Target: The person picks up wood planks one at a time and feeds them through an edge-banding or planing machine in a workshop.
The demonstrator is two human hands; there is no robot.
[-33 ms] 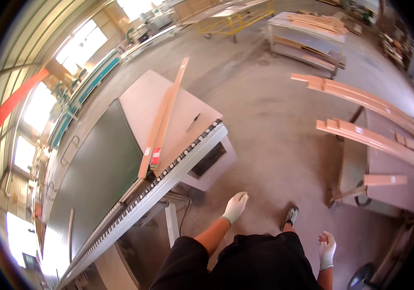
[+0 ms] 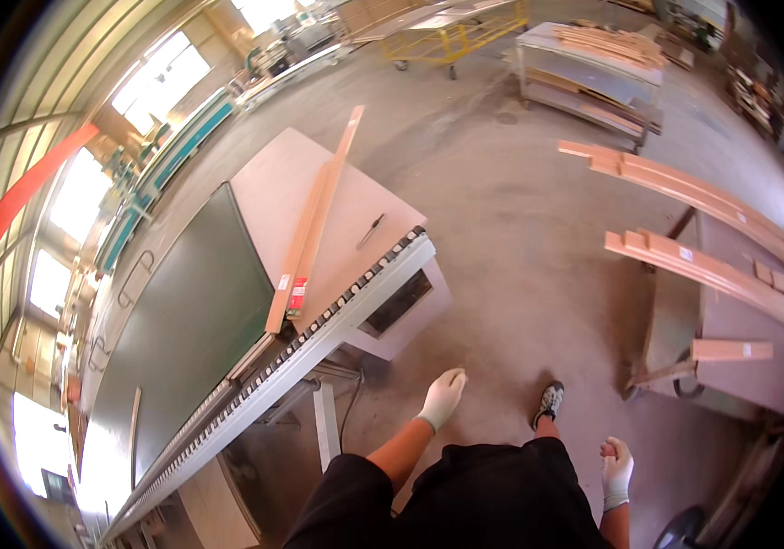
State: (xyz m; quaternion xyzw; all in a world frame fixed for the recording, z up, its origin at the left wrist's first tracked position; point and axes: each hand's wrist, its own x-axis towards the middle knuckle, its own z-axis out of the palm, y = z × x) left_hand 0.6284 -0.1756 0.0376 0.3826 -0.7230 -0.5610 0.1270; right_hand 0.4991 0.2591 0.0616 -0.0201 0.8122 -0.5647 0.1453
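Note:
My left hand (image 2: 442, 395), in a white glove, hangs in front of me over the concrete floor with nothing in it, fingers loosely extended. It is nearest the front corner of a large machine table (image 2: 383, 210). Long wooden boards (image 2: 314, 220) lie along that table, with a small dark tool (image 2: 371, 231) beside them. My right hand (image 2: 616, 468), also gloved, is curled into a fist at my side and appears empty. My shoe (image 2: 549, 401) stands on the floor between the hands.
A row of rollers (image 2: 319, 334) edges the table, next to a dark green panel (image 2: 190, 320). Long boards (image 2: 708, 267) lie stacked on a trolley at the right. A rack with timber (image 2: 593, 55) and a yellow cart (image 2: 451, 37) stand at the back.

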